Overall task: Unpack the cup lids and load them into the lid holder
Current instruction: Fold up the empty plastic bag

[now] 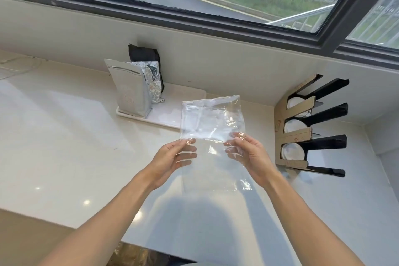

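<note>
A clear plastic bag (212, 121) is held up flat over the white counter, and it looks empty. My left hand (172, 158) pinches its left side and my right hand (246, 153) pinches its right side, with the lower part of the bag hanging down between my wrists. At the right, against the wall, stands the lid holder (311, 127), a black and cardboard rack with three slots. White cup lids (292, 152) sit stacked in its slots.
A white tray (170, 114) lies on the counter behind the bag. It carries a silver pouch (129, 88), a crumpled foil bag (154, 80) and a black bag (143, 54). A window runs along the wall above. The counter's front edge is near my elbows.
</note>
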